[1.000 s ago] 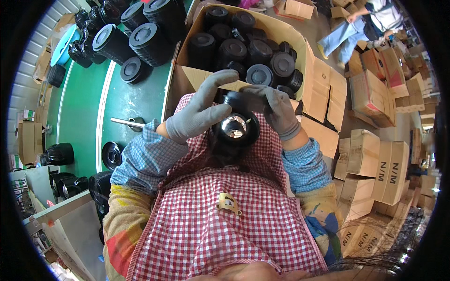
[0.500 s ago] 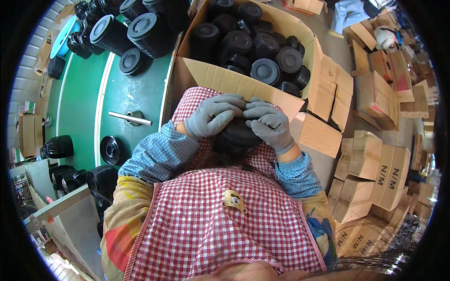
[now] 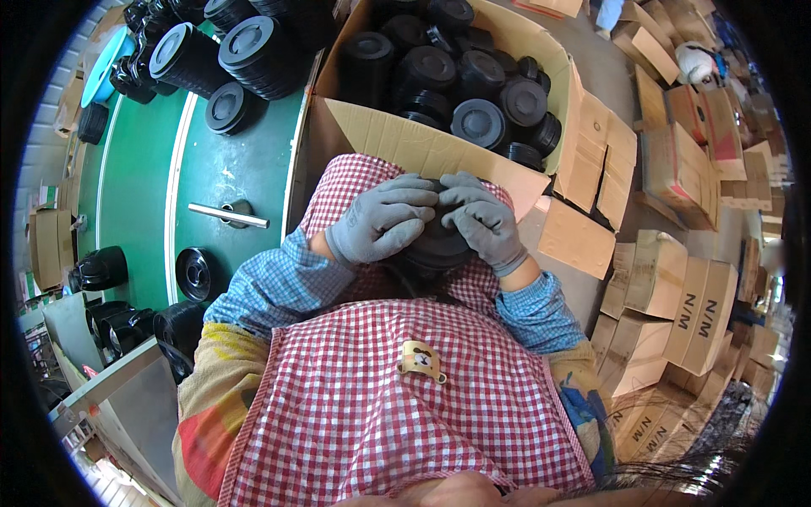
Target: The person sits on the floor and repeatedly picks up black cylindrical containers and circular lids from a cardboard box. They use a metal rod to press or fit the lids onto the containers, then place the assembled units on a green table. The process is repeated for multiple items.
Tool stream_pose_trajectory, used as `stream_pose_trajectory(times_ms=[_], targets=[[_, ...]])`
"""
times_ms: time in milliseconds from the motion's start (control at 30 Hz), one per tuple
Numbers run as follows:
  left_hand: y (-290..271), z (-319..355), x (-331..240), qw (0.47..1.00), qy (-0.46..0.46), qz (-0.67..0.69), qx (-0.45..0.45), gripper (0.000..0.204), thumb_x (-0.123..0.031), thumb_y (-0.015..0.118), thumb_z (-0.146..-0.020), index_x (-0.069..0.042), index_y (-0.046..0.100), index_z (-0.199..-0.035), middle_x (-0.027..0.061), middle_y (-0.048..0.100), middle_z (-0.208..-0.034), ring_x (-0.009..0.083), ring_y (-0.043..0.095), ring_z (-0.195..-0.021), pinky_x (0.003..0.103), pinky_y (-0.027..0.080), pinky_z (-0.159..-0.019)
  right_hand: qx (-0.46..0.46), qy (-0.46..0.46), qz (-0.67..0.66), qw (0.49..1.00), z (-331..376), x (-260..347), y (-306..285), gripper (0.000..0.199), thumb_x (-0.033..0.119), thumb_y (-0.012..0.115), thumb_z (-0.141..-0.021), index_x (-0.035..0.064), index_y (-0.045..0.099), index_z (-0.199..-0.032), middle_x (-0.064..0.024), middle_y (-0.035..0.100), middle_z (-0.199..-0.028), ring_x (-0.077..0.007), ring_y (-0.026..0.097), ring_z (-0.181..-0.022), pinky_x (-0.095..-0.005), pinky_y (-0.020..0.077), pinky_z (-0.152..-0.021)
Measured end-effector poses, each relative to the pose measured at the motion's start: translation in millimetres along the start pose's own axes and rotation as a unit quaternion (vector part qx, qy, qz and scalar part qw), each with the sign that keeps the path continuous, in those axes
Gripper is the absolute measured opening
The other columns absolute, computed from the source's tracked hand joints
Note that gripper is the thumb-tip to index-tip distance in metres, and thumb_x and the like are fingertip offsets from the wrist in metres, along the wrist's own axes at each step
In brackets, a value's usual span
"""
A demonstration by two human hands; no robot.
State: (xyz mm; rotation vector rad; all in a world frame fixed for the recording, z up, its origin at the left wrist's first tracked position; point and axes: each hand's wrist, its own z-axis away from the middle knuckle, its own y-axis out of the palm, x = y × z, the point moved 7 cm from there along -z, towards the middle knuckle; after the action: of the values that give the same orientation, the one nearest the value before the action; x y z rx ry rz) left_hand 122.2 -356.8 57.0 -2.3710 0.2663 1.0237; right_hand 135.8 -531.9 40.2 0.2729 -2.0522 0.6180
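- My left hand (image 3: 382, 221) and right hand (image 3: 480, 220), gloved, were closed over a black round part (image 3: 435, 249) on my lap.
- Carton of black parts (image 3: 473, 76) lay just beyond.
- Even pressure from both hands seemed advisable.

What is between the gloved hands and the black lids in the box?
In the head view, only the box's near cardboard wall lies between the hands and the black lids.
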Motion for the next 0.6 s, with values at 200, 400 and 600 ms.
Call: stream_pose_trajectory(times_ms=[200,400,600], targets=[[-4,-13,-11,0.992,-0.084,-0.045,0.085,0.058,-0.048,0.052,-0.1,-0.002,0.057,-0.135,0.0248,0.051,-0.144,0.0436,0.047,-0.135,0.056,0.036,-0.113,-0.025,0.096,-0.044,0.994,2,-5,0,0.036,0.023,0.057,-0.102,0.0005,0.065,-0.13,-0.0196,0.058,-0.141,-0.0342,0.055,-0.133,-0.0421,0.0362,-0.117],[-9,-4,9,0.945,-0.185,-0.249,0.102,0.099,-0.079,0.045,-0.09,-0.008,0.031,-0.159,0.0283,0.028,-0.162,0.0507,0.022,-0.151,0.062,0.012,-0.122,-0.038,0.124,0.228,0.965,11,50,11,0.044,0.029,0.055,-0.103,-0.001,0.062,-0.134,-0.0257,0.056,-0.141,-0.0414,0.057,-0.128,-0.0456,0.0462,-0.108],[35,-22,-65,0.962,-0.063,-0.208,0.162,0.105,-0.08,0.05,-0.087,-0.005,0.032,-0.158,0.0267,0.028,-0.163,0.0484,0.022,-0.151,0.063,0.011,-0.121,-0.042,0.081,0.1,0.991,10,-5,-5,0.041,0.025,0.057,-0.1,0.0091,0.06,-0.138,-0.0217,0.055,-0.144,-0.0427,0.05,-0.135,-0.0482,0.042,-0.112]])
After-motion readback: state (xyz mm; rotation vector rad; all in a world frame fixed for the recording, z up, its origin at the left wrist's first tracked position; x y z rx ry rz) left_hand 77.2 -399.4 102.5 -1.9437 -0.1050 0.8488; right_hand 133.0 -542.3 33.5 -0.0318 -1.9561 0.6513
